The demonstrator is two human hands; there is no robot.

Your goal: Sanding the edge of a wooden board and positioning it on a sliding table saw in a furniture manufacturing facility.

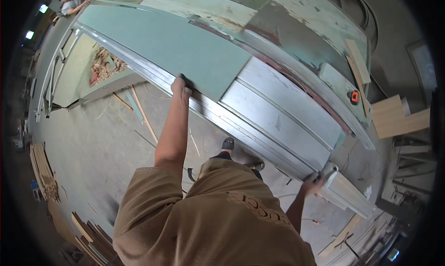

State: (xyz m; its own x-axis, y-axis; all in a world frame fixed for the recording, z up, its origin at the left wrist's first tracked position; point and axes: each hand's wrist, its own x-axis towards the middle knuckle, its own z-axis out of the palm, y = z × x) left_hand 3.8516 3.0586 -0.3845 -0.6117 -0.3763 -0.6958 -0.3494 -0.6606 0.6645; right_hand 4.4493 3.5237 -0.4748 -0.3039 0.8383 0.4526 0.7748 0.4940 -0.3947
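Note:
A large pale green board (pixel 171 43) lies flat across a long metal machine table (pixel 278 113). My left hand (pixel 179 86) is at the board's near edge, above the metal rail (pixel 222 122); it looks closed on that edge, with dark-looking fingers partly hidden. At the right end of the table, my right hand (pixel 314 185) is closed at the corner of the metal, beside a pale block-like end piece (pixel 330 169). Blur and dark fingers hide what exactly it grips.
At the far left, another person (pixel 74 5) stands by the board's far end. A bin of wood shavings (pixel 105 64) is below. Wood strips (pixel 143 113) lie on the floor. An orange tape measure (pixel 354 97) rests at right, near cut wood panels (pixel 398 117). Planks (pixel 42 173) are stacked left.

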